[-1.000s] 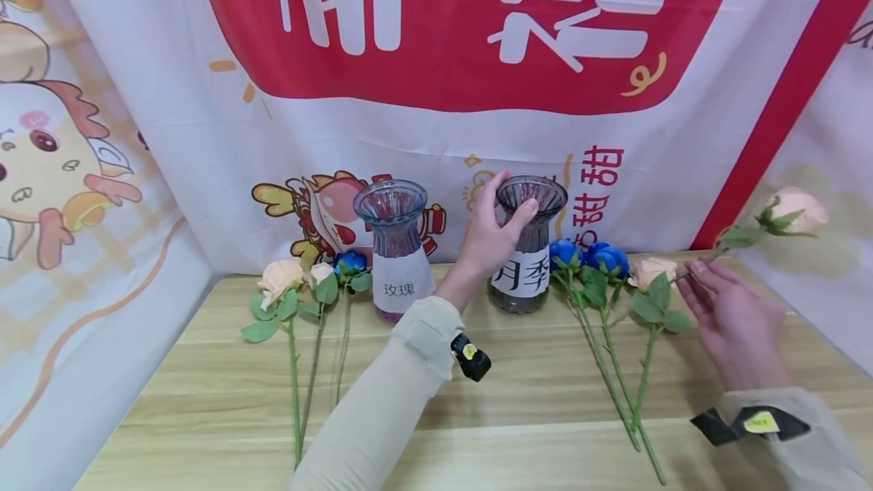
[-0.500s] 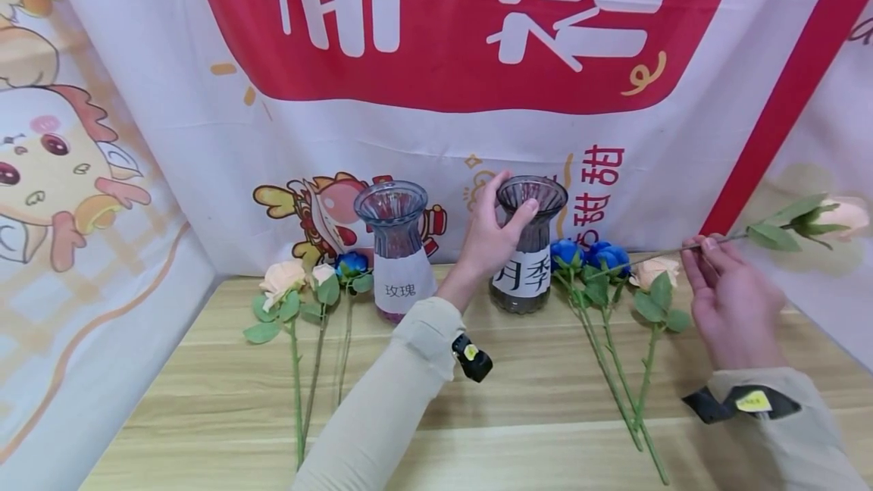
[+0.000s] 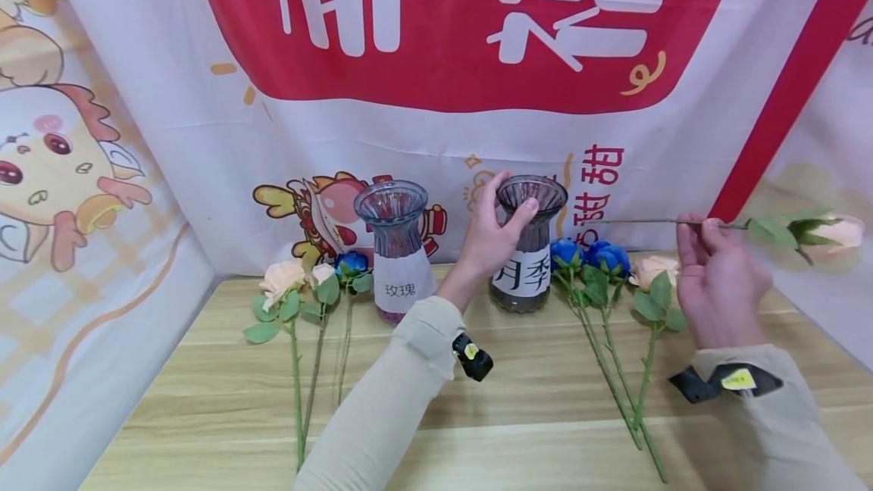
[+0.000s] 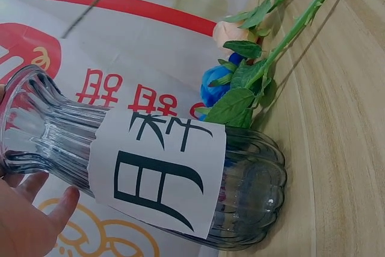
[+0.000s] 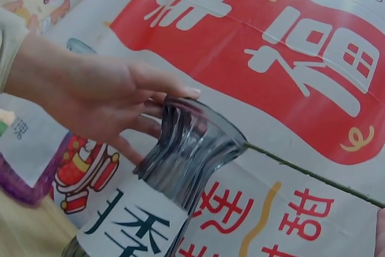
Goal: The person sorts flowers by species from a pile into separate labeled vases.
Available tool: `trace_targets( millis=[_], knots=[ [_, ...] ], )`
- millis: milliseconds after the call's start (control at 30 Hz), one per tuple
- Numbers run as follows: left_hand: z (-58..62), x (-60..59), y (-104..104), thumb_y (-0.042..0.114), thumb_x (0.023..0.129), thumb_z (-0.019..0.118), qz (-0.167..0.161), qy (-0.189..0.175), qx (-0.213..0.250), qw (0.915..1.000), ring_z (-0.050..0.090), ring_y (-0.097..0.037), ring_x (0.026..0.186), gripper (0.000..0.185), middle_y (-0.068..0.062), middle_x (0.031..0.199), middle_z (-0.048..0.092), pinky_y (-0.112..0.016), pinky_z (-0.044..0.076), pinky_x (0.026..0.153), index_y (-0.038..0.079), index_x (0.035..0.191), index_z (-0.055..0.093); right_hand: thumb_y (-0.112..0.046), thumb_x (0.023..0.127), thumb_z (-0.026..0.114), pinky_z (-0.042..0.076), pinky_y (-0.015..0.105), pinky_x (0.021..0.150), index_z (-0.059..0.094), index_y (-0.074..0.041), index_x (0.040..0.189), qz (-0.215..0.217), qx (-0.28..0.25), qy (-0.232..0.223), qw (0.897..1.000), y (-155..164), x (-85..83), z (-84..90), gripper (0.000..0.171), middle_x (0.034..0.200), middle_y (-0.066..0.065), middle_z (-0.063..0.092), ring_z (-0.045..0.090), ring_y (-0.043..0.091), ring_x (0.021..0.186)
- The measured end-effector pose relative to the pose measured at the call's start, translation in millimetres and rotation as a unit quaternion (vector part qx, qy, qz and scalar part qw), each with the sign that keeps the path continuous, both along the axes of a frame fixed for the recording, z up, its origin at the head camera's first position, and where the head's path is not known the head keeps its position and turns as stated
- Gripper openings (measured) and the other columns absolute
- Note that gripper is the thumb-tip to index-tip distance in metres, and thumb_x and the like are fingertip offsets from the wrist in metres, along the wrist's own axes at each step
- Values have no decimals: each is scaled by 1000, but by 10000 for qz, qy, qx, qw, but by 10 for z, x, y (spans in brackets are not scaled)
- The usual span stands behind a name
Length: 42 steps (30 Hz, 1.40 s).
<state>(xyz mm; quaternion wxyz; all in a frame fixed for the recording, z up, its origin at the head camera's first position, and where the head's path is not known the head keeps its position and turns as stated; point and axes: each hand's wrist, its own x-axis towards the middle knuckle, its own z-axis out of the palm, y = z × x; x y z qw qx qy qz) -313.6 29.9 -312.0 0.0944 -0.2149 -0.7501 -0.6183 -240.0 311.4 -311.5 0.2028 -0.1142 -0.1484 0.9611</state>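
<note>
My left hand (image 3: 492, 232) grips the flared neck of a grey glass vase (image 3: 535, 242), which stands upright with a white label of black characters. In the right wrist view, the fingers spread round the neck and the thumb lies at the rim. My right hand (image 3: 724, 290) pinches the stem of a pale peach rose (image 3: 842, 233) above the table. The bloom points right and the stem lies nearly level, its bare end towards the vase. In the right wrist view the stem (image 5: 313, 174) ends by the vase rim; whether they touch I cannot tell.
A bluish glass vase (image 3: 395, 248) with a white label stands left. Beside it lie two pale roses (image 3: 283, 279) and a blue rose (image 3: 351, 264). Right of the gripped vase lie two blue roses (image 3: 607, 258) and a peach rose (image 3: 655, 273). A printed cloth (image 3: 436, 135) hangs behind.
My right hand has risen and shifted slightly left, and the rose has swung from slanting to nearly level with its stem end towards the vase. My left hand stays on the vase.
</note>
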Motion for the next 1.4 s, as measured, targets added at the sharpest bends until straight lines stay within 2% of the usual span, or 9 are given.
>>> trace_targets(
  millis=[100, 233, 533, 733, 867, 1100, 1400],
  knots=[
    [2, 1, 2, 42, 104, 63, -24, 20, -24, 10000, 45, -30, 149, 72, -8, 167, 40, -60, 40, 124, 20, 166, 33, 8, 100, 64, 67, 33, 86, 62, 3, 108, -105, 24, 101, 9999, -40, -31, 65, 10, 91, 19, 74, 79, 33, 83],
    [3, 1, -1, 41, 104, 64, -38, 46, -20, 10000, 45, -30, 149, 72, -8, 166, 40, -60, 40, 124, 20, 166, 33, 4, 102, 63, 67, 34, 83, 65, 3, 111, -242, 174, -44, 9995, -127, -88, 158, 10, 93, 18, 77, 81, 32, 84],
    [-1, 8, 9, 42, 104, 63, 45, 36, -164, 9998, 41, -26, 153, 71, -6, 168, 39, -52, 38, 125, 22, 166, 33, -1, 101, 66, 65, 33, 90, 64, 0, 112, -396, 576, -125, 9975, -313, -194, 307, 11, 108, 15, 76, 80, 29, 99],
    [1, -2, 6, 42, 104, 63, 8, 51, -91, 9999, 43, -28, 151, 72, -7, 167, 39, -55, 37, 126, 21, 166, 33, -5, 99, 71, 64, 33, 92, 63, -6, 116, -299, 965, -83, 9948, -499, -225, 375, 19, 118, 11, 76, 78, 27, 110],
    [-4, -7, 0, 43, 104, 63, 40, 52, -132, 9999, 42, -27, 152, 72, -6, 168, 39, -54, 37, 126, 22, 166, 33, -7, 97, 74, 64, 32, 92, 63, -10, 120, -393, 1305, -69, 9906, -631, -246, 384, 25, 126, 11, 74, 77, 26, 112],
    [-7, -5, -7, 43, 104, 63, 61, 44, -158, 9998, 41, -26, 153, 72, -6, 168, 38, -52, 36, 127, 21, 166, 33, -8, 95, 78, 64, 32, 90, 67, -8, 124, -527, 1784, 132, 9825, -801, -307, 392, 31, 122, 12, 76, 78, 27, 108],
    [1, -3, 2, 44, 104, 63, 88, 40, -138, 9999, 42, -27, 152, 71, -5, 168, 39, -52, 37, 126, 22, 165, 34, -6, 93, 80, 65, 31, 86, 75, -5, 117, -668, 2490, 168, 9661, -1037, -472, 391, 24, 117, 17, 78, 80, 27, 98]
  ],
)
